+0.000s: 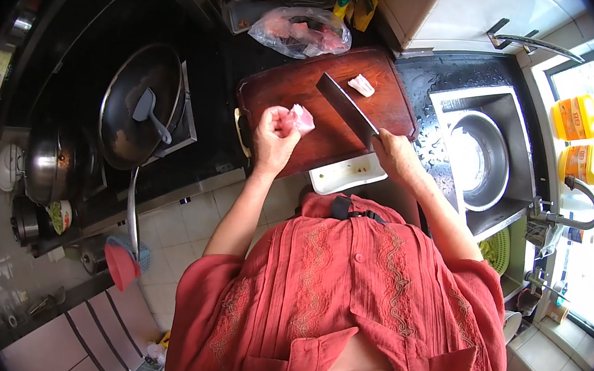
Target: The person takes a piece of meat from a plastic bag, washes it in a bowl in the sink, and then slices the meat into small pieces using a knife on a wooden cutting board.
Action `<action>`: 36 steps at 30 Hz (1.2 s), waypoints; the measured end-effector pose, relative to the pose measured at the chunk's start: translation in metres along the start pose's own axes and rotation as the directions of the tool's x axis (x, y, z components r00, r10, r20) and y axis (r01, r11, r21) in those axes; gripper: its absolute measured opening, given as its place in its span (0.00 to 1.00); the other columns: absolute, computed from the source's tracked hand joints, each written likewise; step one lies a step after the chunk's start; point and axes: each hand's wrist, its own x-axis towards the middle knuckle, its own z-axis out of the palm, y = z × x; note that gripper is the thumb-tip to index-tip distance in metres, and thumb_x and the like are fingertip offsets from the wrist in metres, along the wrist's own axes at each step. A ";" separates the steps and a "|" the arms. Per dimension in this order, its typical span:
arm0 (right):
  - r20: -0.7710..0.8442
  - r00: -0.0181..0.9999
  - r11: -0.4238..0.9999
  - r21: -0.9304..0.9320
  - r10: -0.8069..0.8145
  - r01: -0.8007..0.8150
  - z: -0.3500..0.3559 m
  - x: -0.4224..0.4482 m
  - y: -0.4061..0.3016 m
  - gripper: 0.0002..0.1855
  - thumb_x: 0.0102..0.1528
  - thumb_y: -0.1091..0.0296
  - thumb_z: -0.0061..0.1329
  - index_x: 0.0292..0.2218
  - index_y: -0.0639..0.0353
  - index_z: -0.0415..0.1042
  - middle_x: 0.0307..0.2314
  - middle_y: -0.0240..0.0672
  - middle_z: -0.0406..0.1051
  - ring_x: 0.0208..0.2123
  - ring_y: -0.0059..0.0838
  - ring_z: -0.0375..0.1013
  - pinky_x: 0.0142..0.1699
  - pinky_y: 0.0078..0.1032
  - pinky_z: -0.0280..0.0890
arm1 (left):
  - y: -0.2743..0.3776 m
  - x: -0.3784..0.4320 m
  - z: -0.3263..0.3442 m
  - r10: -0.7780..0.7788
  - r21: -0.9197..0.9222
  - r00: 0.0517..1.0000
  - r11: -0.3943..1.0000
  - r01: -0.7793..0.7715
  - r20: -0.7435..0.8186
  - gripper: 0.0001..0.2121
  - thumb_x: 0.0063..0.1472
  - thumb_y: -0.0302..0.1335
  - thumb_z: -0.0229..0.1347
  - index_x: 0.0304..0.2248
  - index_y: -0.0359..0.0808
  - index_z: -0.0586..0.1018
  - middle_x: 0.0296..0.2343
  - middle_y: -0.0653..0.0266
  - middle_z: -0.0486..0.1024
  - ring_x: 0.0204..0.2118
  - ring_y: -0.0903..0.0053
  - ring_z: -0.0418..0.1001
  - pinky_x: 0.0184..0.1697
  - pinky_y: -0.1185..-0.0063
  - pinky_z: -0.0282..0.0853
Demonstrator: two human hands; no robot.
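Note:
Between the thumb and fingers of my left hand (276, 139) is a piece of raw meat (302, 121), pink with a pale edge, lifted over the left part of a reddish-brown wooden cutting board (330, 129). My right hand (399, 155) grips the handle of a cleaver (348, 104). Its broad blade slants up and left above the board, apart from the meat. A small whitish piece of meat or fat (362, 85) lies on the board beyond the blade. Behind the board rests a clear plastic bag (301, 31) with more pink meat inside.
A white tray (349, 176) with scraps sits at the board's near edge. Leftward, a wok (128, 86) holding a grey spatula (146, 107) stands on the stove, its handle jutting outward. On the right, a metal basin (486, 167) occupies the sink (520, 182). A cabinet (456, 17) overhangs the back.

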 end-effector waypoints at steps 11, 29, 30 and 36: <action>0.024 1.000 0.996 -0.086 0.000 0.002 0.015 -0.004 -0.002 0.13 0.59 0.63 0.40 0.30 0.65 0.66 0.21 0.57 0.70 0.28 0.58 0.71 0.34 0.48 0.65 | -0.029 -0.033 -0.036 0.105 0.437 0.992 0.897 -0.062 -0.075 0.23 0.53 0.23 0.59 0.49 0.35 0.71 0.44 0.58 0.72 0.32 0.75 0.75 0.33 0.80 0.72; 0.148 0.985 0.947 -0.293 -0.093 0.134 0.001 -0.020 -0.062 0.07 0.56 0.69 0.40 0.33 0.63 0.62 0.19 0.50 0.71 0.26 0.52 0.74 0.31 0.43 0.67 | -0.041 -0.028 0.016 0.111 0.201 0.961 0.978 -0.060 -0.252 0.12 0.52 0.27 0.63 0.35 0.31 0.77 0.28 0.62 0.74 0.22 0.79 0.71 0.24 0.82 0.68; 0.108 0.984 0.941 -0.296 -0.140 0.167 0.006 -0.020 -0.055 0.08 0.58 0.66 0.41 0.31 0.62 0.62 0.17 0.51 0.69 0.23 0.53 0.72 0.28 0.44 0.66 | -0.037 -0.026 0.019 0.131 0.258 0.963 0.964 -0.068 -0.237 0.12 0.51 0.27 0.63 0.35 0.32 0.77 0.29 0.61 0.74 0.23 0.76 0.72 0.26 0.80 0.69; 0.011 0.997 0.939 -0.335 -0.074 0.074 0.008 -0.017 -0.035 0.11 0.59 0.64 0.42 0.31 0.62 0.64 0.16 0.53 0.69 0.22 0.56 0.71 0.26 0.44 0.65 | -0.041 -0.017 0.019 0.214 0.370 0.958 0.920 -0.131 -0.193 0.11 0.51 0.27 0.61 0.34 0.34 0.77 0.30 0.57 0.74 0.30 0.64 0.74 0.34 0.73 0.70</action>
